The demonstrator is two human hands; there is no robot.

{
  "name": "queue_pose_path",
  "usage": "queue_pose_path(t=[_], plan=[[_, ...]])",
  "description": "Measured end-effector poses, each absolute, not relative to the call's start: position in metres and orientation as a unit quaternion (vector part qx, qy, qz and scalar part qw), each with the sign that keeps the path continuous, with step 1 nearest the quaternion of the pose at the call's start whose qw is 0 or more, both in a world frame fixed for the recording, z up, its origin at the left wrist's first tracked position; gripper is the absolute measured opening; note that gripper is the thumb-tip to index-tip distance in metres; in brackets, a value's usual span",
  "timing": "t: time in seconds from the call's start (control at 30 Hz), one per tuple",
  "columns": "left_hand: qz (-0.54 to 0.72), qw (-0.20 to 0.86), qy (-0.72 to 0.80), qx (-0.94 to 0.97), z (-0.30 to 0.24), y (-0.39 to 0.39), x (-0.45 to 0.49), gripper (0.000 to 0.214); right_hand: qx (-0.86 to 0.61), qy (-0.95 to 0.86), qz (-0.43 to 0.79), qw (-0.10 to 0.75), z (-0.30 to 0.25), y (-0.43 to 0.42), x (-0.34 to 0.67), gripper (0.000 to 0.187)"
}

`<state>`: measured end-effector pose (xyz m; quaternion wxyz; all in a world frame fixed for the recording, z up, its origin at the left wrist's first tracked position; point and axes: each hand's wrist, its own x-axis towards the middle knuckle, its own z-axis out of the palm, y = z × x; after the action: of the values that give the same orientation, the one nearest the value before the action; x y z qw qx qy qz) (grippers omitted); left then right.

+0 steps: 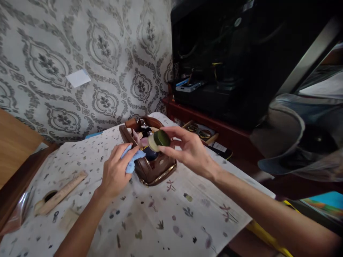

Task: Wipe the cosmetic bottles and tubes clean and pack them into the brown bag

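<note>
My right hand [187, 148] grips a small cream jar with a dark green lid [161, 138], tilted on its side above an open bag. Bunched in my left hand [118, 166] is a light blue cloth [132, 160], close to the bag's left side. The brown zippered cosmetic bag [158, 173] stands on the patterned tablecloth and holds several toiletries. Among them a dark bottle with a silver top [144, 125] and a pinkish item [136, 137] show; the jar and my hands hide part of the contents.
At the left lie a beige tube-like item [64, 192] and a clear plastic packet [20, 210]. Behind the table, a drawer with glasses [203, 134] juts out below a large black screen [227, 64]. A cap [281, 142] is at the right.
</note>
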<state>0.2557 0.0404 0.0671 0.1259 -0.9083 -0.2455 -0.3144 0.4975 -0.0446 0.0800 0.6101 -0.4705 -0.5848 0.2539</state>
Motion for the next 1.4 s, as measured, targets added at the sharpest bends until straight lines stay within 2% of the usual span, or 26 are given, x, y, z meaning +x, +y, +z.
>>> queue_pose_path(t=[0.1, 0.23, 0.43, 0.6, 0.93, 1.4], plan=[[-0.331, 0.131, -0.242, -0.903, 0.063, 0.038, 0.253, 0.055, -0.516, -0.636, 0.166, 0.550, 0.090, -0.018, 0.506, 0.045], [-0.347, 0.111, -0.249, -0.898, 0.059, 0.034, 0.252, 0.050, -0.561, -0.712, 0.076, 0.416, 0.103, 0.014, 0.506, 0.045], [-0.364, 0.089, -0.256, -0.891, 0.056, 0.031, 0.254, 0.047, -0.589, -0.783, -0.001, 0.198, 0.119, 0.038, 0.492, 0.037], [-0.365, 0.077, -0.266, -0.889, 0.053, 0.031, 0.253, 0.046, -0.594, -0.799, -0.046, 0.079, 0.136, 0.050, 0.480, 0.029], [-0.363, 0.058, -0.269, -0.890, 0.053, 0.029, 0.251, 0.051, -0.624, -0.781, 0.015, -0.006, 0.137, 0.071, 0.471, 0.040], [-0.360, 0.062, -0.259, -0.894, 0.051, 0.030, 0.253, 0.050, -0.596, -0.799, 0.035, -0.071, 0.123, 0.085, 0.466, 0.037]])
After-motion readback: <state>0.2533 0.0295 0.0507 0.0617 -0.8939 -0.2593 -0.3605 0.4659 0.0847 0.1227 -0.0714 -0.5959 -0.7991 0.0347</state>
